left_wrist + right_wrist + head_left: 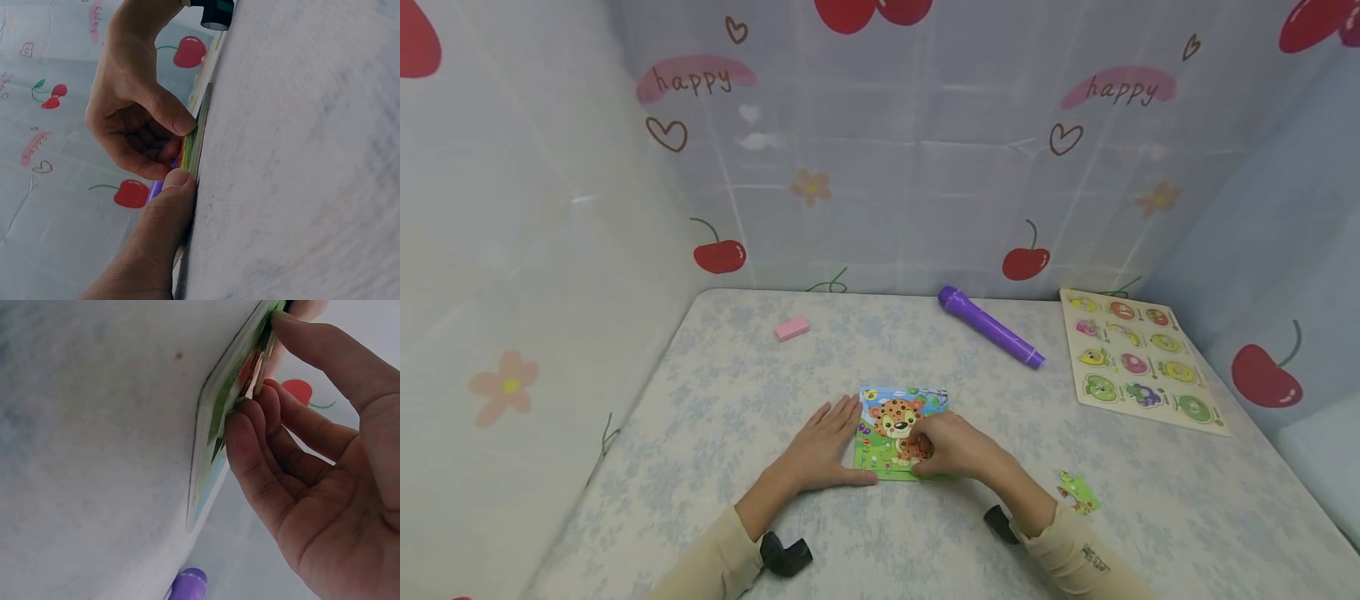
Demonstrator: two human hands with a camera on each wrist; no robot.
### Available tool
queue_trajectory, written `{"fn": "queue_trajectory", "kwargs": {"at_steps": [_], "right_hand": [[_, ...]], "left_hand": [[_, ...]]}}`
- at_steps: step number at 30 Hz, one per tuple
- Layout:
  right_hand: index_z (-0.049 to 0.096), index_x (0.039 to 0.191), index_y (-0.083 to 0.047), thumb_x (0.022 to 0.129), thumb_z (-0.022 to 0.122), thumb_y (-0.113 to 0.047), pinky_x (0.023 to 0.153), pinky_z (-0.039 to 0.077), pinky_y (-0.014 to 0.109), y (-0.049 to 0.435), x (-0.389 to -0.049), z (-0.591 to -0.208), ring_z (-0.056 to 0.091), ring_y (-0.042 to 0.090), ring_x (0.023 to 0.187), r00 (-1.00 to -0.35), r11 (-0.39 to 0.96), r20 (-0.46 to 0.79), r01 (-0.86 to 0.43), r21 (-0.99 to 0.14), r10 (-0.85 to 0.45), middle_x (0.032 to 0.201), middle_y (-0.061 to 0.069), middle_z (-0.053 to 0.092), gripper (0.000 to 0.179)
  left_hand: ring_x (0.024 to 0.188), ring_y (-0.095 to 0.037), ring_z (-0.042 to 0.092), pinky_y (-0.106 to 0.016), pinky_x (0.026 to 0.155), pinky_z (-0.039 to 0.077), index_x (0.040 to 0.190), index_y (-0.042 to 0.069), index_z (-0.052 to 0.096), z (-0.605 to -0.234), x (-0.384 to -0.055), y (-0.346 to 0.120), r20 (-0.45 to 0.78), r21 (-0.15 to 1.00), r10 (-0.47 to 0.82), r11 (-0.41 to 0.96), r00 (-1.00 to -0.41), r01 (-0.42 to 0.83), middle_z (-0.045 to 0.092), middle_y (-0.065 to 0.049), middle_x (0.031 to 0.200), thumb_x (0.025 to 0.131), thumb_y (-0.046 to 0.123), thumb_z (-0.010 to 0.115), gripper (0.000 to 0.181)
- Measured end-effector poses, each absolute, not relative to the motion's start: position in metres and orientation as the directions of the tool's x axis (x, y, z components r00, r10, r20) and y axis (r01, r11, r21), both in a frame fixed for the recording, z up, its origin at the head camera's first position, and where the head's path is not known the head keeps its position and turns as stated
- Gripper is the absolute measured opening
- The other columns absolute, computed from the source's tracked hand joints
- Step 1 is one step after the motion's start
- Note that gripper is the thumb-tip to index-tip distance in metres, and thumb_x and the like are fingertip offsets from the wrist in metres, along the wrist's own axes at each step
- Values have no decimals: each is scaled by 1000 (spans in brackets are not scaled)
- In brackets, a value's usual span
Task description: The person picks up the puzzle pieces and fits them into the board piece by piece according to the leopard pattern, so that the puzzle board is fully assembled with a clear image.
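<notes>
A leopard jigsaw puzzle in a flat green-and-blue frame lies on the table in front of the person. At its left edge rests the left hand, fingers straight and spread, thumb touching the lower left corner. Over the right part of the picture, the right hand pinches a puzzle piece between thumb and curled fingers. That piece is slightly tilted against the board in the right wrist view, and its print is mostly hidden. A loose green puzzle piece lies on the table to the right, beside the right forearm.
Behind the puzzle lie a pink eraser-like block and a purple toy microphone. At the back right is a fruit puzzle board. Printed curtains enclose the table at the back and sides.
</notes>
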State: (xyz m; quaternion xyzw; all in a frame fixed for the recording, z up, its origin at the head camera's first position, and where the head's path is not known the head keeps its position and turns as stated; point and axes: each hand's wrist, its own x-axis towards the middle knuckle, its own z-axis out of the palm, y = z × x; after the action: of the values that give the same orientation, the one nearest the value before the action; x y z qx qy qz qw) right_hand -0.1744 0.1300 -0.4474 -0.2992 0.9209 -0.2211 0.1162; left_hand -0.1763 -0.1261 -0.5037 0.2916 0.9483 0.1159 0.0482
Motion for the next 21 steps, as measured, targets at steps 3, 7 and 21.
{"fn": "queue_trajectory", "kwargs": {"at_steps": [3, 7, 21], "right_hand": [[73, 96, -8, 73, 84, -22, 58, 41, 20, 131, -175, -448, 47, 6, 65, -797, 725, -88, -491, -483, -598, 75, -5, 60, 29], [73, 97, -8, 74, 84, -24, 61, 44, 21, 130, -175, -448, 50, 6, 68, -803, 736, -103, -475, -483, -587, 78, -5, 62, 31], [75, 98, -7, 80, 80, -18, 68, 51, 24, 130, -173, -446, 60, 6, 77, -815, 729, -102, -446, -519, -571, 88, -1, 70, 22]], "left_hand": [[153, -23, 9, -47, 124, 14, 157, 6, 11, -504, -176, -126, -20, 245, 565, 803, -825, 543, 9, -9, 165, 77, 83, 50, 118], [153, -24, 10, -48, 124, 14, 157, 6, 11, -504, -176, -126, -17, 245, 564, 803, -826, 544, 10, -9, 165, 77, 82, 51, 117], [153, -25, 12, -47, 123, 16, 157, 5, 13, -504, -177, -126, -13, 216, 564, 808, -826, 548, 12, -10, 165, 77, 83, 50, 118]]}}
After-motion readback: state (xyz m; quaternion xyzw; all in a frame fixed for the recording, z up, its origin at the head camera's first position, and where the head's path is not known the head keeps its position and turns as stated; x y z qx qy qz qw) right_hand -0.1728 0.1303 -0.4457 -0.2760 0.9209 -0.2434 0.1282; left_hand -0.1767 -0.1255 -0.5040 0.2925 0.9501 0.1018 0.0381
